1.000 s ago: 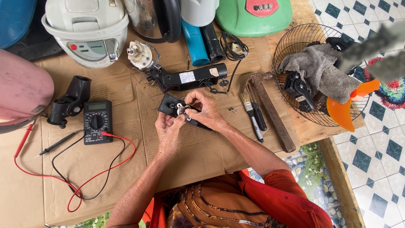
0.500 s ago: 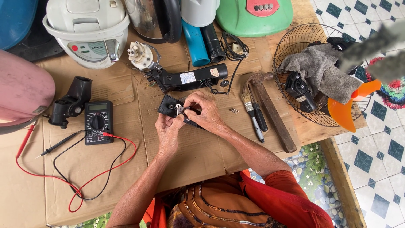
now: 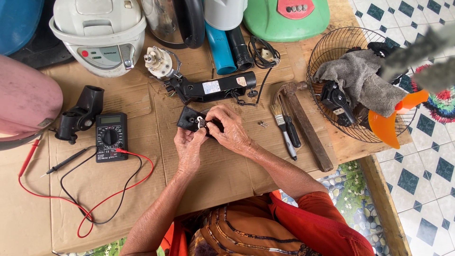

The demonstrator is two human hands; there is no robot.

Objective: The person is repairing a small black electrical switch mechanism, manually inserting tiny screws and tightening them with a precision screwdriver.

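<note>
we have both hands closed on one small black part (image 3: 192,119), held just above the cardboard sheet (image 3: 222,170) at the middle of the table. left hand (image 3: 188,148) grips it from below, fingers curled under the near edge. right hand (image 3: 228,129) closes over its right end, thumb and forefinger pinched at a small pale metal piece (image 3: 201,122) on top; what that piece is we cannot tell.

handling, our judgement: the part looks like rigid moulded plastic, light, not slippery, flat enough to hold by its edges. the metal piece is small and looks easy to drop; we take it with the fingertips only, and keep the body steady in the other palm.

outward from the hands: just beyond lies a long black housing (image 3: 213,88) with a white motor piece (image 3: 159,61) at its left end. to the right, a paintbrush (image 3: 283,129), a hammer (image 3: 303,124), and two small screws (image 3: 262,124) lie apart from the hands. to the left, a multimeter (image 3: 111,137) with red and black leads (image 3: 109,199). a wire fan guard (image 3: 332,57) holds a grey rag (image 3: 360,78) at far right.
</note>
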